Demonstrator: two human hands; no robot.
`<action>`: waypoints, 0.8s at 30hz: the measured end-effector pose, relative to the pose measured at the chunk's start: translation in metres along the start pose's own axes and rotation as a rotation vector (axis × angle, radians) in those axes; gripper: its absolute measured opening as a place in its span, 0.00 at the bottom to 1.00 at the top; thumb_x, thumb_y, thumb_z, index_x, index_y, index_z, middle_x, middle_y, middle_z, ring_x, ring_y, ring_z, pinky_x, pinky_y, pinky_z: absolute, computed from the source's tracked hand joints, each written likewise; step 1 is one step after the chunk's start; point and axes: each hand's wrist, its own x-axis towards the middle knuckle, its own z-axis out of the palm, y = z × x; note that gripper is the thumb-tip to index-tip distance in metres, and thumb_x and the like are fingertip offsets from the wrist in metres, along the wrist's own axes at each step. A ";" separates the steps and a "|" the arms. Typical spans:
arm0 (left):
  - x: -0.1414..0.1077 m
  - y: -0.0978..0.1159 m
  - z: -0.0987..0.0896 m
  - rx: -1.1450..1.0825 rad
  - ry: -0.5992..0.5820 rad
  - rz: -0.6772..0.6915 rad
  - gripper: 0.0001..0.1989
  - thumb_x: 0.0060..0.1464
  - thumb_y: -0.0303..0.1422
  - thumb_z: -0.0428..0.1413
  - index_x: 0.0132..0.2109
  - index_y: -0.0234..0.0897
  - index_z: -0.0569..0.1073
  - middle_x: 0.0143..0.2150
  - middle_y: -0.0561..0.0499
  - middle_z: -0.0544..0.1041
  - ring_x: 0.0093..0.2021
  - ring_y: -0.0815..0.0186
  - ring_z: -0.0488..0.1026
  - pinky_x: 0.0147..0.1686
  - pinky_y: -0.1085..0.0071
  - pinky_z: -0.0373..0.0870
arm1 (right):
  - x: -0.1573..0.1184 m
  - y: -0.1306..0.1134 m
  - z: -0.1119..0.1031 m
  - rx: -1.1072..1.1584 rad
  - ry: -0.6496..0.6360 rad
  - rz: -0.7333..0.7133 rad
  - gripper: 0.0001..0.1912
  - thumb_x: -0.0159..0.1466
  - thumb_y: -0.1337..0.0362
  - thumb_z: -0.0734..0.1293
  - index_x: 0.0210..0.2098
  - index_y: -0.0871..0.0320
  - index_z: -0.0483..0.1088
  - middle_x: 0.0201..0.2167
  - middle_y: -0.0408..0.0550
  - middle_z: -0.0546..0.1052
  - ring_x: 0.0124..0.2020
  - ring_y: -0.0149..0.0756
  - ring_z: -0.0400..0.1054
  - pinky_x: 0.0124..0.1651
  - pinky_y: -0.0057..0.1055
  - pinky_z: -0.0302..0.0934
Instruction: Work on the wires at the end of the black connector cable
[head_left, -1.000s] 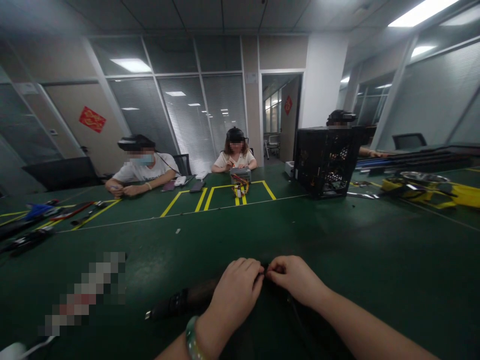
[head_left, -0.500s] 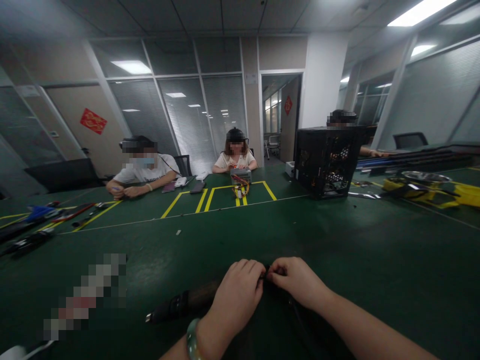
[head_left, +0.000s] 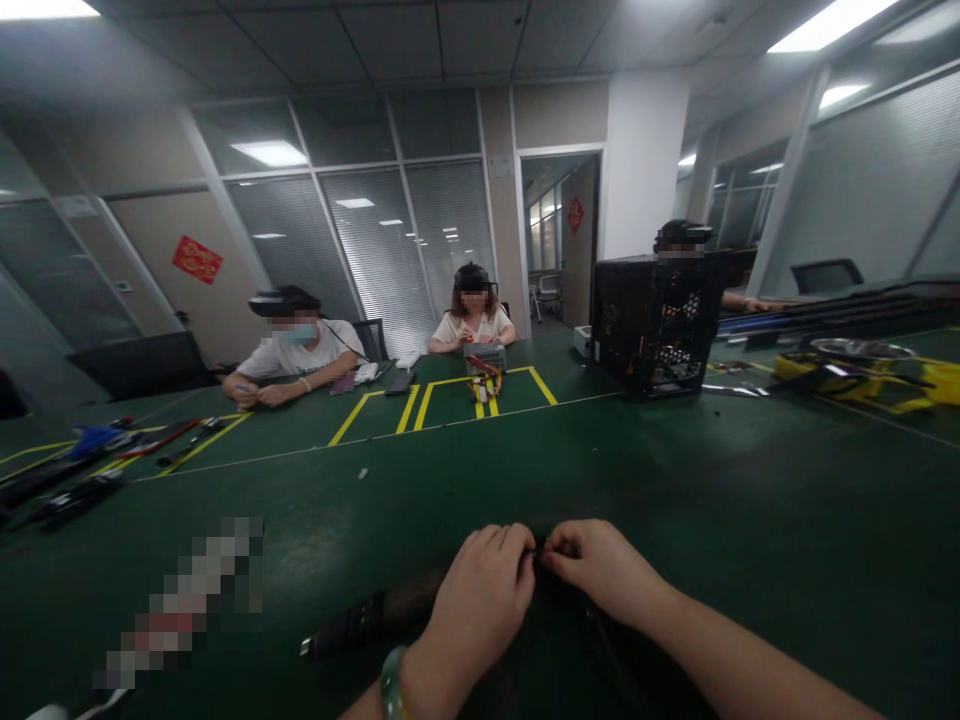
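In the head view, a dark, round-bodied electric screwdriver point(head_left: 367, 622) lies on the green tabletop, its shiny metal tip pointing left. My left hand point(head_left: 484, 585) is closed over its rear end, a green bangle at the wrist. Facing it, my right hand point(head_left: 596, 555) pinches a small black piece, seemingly the end of a black cable point(head_left: 600, 635) that trails beneath my right forearm. The fingertips of both hands nearly meet at a dark spot. Whether the two pieces are joined there is hidden by my fingers.
A black computer case point(head_left: 649, 325) stands at the back right, beside yellow parts point(head_left: 847, 375). Across the table are a power supply point(head_left: 484, 358) with wires, two seated people and a third behind the case. Tools point(head_left: 97, 450) lie left; a blurred-out strip point(head_left: 176, 610) is nearer.
The whole view has shifted slightly down and to the right. Both hands keep their closed grip close together; the screwdriver lies in the same place.
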 end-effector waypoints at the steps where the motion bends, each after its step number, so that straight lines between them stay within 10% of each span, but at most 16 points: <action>1: 0.000 0.000 0.000 0.003 -0.006 -0.002 0.06 0.59 0.27 0.50 0.42 0.40 0.69 0.39 0.51 0.72 0.41 0.62 0.68 0.43 0.66 0.63 | 0.000 0.000 0.000 0.004 0.003 -0.003 0.08 0.61 0.61 0.65 0.33 0.54 0.77 0.26 0.41 0.78 0.26 0.31 0.69 0.26 0.24 0.53; 24: 0.000 0.002 -0.003 -0.009 -0.002 0.032 0.06 0.59 0.27 0.51 0.43 0.41 0.70 0.41 0.52 0.73 0.42 0.62 0.68 0.44 0.64 0.64 | -0.002 -0.004 -0.003 -0.007 0.002 -0.002 0.08 0.62 0.62 0.65 0.33 0.55 0.77 0.27 0.41 0.79 0.27 0.31 0.70 0.27 0.24 0.54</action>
